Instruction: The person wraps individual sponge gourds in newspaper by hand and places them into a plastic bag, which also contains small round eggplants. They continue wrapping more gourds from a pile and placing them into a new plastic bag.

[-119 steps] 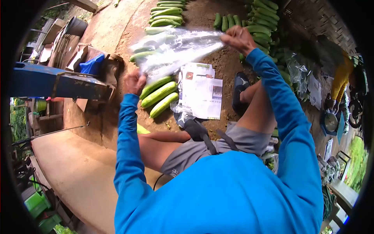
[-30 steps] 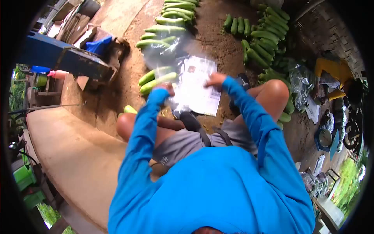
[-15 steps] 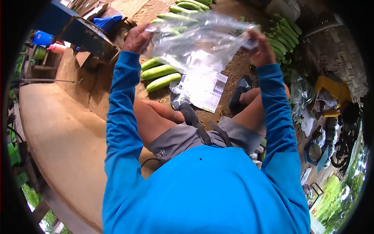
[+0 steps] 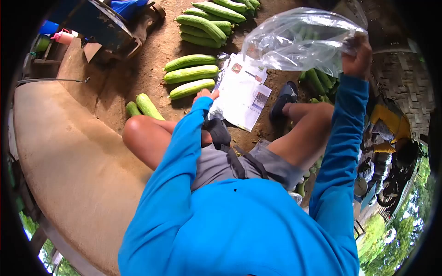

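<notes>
A large clear plastic bag [image 4: 299,41] billows out to the left of my right hand [image 4: 358,57], which is closed on its edge. My left hand [image 4: 206,94] is low, fingers reaching out at the left edge of a stack of printed paper sheets [image 4: 241,94] on the ground between my feet. Crumpled clear plastic shows beside the sheets, just below that hand. Close to its fingertips lies the nearest of three long green gourds [image 4: 192,89] set side by side. Behind the bag, another pile of green gourds [image 4: 317,83] is partly hidden.
More long gourds [image 4: 202,30] lie in rows farther up the dirt floor. Two gourd ends [image 4: 148,106] stick out by my left knee. A pale curved surface [image 4: 69,165] fills the left side. At the right, a person in a yellow top [image 4: 391,122] is near a woven wall [image 4: 405,87].
My left hand has let go of the bag and dropped to the edge of the papers. My right hand has swung right and outward with the bag, which now puffs open more.
</notes>
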{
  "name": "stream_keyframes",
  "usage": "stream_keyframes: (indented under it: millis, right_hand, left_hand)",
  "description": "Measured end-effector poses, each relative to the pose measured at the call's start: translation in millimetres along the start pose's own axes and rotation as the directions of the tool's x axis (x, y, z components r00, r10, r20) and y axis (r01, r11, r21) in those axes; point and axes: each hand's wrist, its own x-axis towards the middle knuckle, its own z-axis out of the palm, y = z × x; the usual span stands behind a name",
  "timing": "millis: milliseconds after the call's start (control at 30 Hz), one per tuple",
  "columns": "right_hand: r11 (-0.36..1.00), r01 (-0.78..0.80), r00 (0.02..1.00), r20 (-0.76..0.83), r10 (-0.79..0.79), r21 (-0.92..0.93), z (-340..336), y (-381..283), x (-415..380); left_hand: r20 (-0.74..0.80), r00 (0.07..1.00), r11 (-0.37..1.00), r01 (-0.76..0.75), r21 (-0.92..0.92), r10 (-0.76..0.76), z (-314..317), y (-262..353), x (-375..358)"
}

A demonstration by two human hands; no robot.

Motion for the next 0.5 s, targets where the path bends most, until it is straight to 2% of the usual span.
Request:
stream_keyframes:
  millis: [33, 67, 100, 167, 233, 267, 300, 367, 400, 500]
  right_hand:
    - [0.964, -0.179, 0.981, -0.040, 0.190, 0.195, 2, 7, -9]
    - [0.967, -0.146, 0.989, -0.003, 0.150, 0.209, -12, 20, -17]
    - [0.925, -0.248, 0.967, 0.126, 0.220, 0.287, -27, 31, -15]
    - [0.892, -0.315, 0.924, -0.109, 0.366, 0.323, -46, 44, -7]
    - [0.916, -0.350, 0.920, -0.115, 0.376, 0.196, -73, 39, 7]
    - [0.902, -0.357, 0.929, -0.007, 0.370, 0.241, -85, 35, 15]
    - [0.912, -0.308, 0.949, 0.027, 0.313, 0.271, -78, 24, 9]
    - [0.883, -0.382, 0.921, 0.040, 0.387, 0.272, -85, 15, 17]
    - [0.881, -0.385, 0.919, 0.022, 0.394, 0.275, -83, 8, 14]
    - [0.862, -0.417, 0.879, 0.370, 0.301, 0.289, -73, -3, 7]
  left_hand:
    - [0.015, 0.995, 0.995, 0.095, 0.035, -0.095, 9, 2, -11]
    - [-0.016, 0.994, 0.990, 0.113, 0.087, -0.112, 20, 5, -19]
    - [-0.055, 0.991, 0.984, 0.125, 0.130, -0.118, 27, 12, -20]
    - [-0.120, 0.989, 0.972, 0.115, 0.205, -0.092, 33, 25, -23]
    - [-0.152, 0.988, 0.931, 0.084, 0.356, -0.031, 43, 27, -21]
    - [-0.160, 0.987, 0.899, 0.052, 0.435, 0.020, 44, 28, -22]
    - [-0.157, 0.988, 0.895, 0.062, 0.442, 0.009, 44, 28, -18]
    - [-0.121, 0.992, 0.885, 0.036, 0.465, 0.023, 42, 32, -6]
    - [-0.175, 0.983, 0.875, 0.031, 0.484, 0.063, 46, 35, -3]
    - [-0.175, 0.980, 0.893, -0.004, 0.449, 0.092, 56, 48, -1]
